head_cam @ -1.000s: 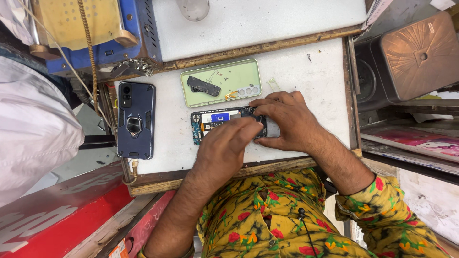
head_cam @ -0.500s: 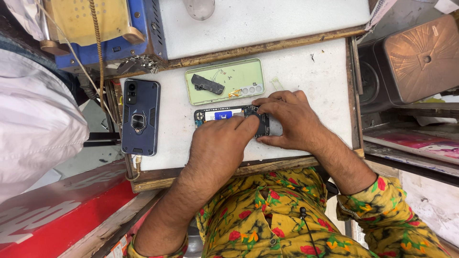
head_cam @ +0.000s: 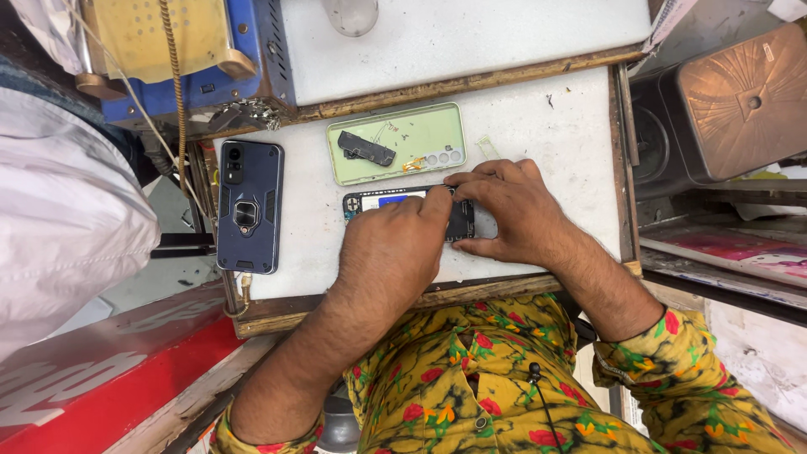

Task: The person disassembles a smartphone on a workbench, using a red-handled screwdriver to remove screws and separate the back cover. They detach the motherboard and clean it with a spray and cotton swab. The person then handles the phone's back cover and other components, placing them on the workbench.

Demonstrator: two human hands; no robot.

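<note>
Beside both hands' fingers clamped on the opened phone, a green back cover holds a black part.

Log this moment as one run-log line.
left hand: on opened phone | right hand: steadying its end | green back cover: beside | cased phone: left, untouched

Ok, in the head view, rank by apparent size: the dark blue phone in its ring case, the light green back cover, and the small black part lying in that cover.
1. Dark blue phone and light green back cover: they look about alike, so I won't rank them.
2. Small black part: clearly smallest.
</note>
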